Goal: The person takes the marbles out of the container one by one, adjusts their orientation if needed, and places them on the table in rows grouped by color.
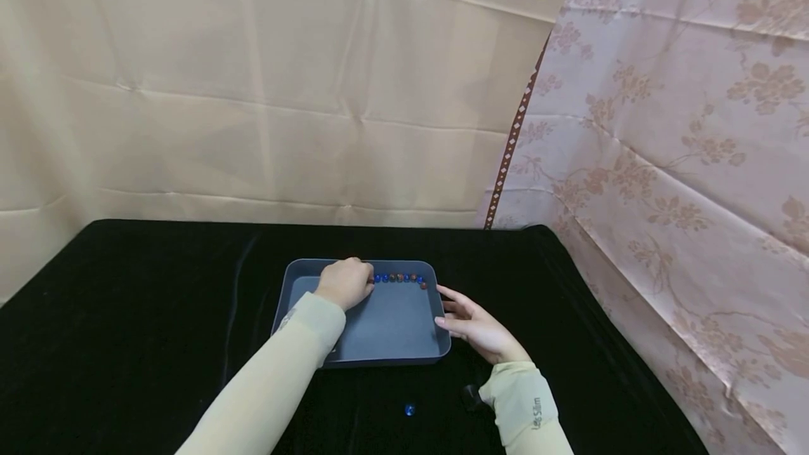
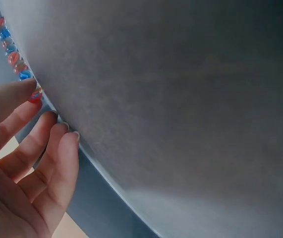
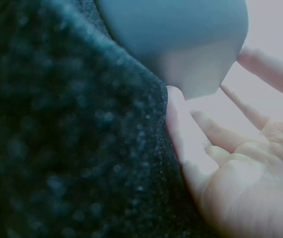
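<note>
A grey-blue tray [image 1: 392, 332] lies on the black cloth. Along its far wall runs a row of blue and reddish-brown marbles [image 1: 399, 278], with one turning the corner at the right end. My left hand [image 1: 346, 282] reaches into the tray at the row's left end. In the left wrist view, its thumb and index finger pinch a red marble [image 2: 35, 95] beside the others, while the remaining fingers curve loosely near the wall. At the tray's right side, my right hand [image 1: 477, 328] has its fingers spread, fingertips touching the outer wall [image 3: 196, 69].
A single blue marble [image 1: 409, 409] lies on the black cloth [image 1: 158, 328] in front of the tray. Near the right wrist is a small black object [image 1: 470, 397], its kind unclear. A beige curtain [image 1: 253, 90] hangs behind the table, a floral one [image 1: 695, 160] at the right.
</note>
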The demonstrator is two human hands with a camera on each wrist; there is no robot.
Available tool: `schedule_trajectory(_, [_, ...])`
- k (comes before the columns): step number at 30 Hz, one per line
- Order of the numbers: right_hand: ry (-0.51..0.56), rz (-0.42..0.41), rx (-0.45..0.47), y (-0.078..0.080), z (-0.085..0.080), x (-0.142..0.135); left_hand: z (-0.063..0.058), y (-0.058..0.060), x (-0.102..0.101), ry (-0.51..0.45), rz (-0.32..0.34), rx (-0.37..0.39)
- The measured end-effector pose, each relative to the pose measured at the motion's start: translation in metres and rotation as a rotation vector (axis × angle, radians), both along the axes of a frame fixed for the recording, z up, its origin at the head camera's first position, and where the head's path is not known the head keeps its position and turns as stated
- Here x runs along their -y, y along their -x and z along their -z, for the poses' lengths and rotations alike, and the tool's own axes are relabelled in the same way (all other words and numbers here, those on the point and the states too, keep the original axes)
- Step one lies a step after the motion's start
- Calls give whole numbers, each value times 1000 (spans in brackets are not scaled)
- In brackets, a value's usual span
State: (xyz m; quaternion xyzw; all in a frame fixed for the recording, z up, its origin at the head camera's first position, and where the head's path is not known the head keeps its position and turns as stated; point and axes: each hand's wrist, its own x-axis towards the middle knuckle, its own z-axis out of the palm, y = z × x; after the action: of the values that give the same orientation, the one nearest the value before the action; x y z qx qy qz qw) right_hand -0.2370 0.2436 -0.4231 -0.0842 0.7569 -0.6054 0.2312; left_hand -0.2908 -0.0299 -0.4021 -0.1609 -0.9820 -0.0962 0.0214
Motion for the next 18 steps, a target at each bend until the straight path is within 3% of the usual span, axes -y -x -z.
schedule_trajectory(18, [-3,-1,0,0,0,-1,-4,-2,11,-190,-47,88])
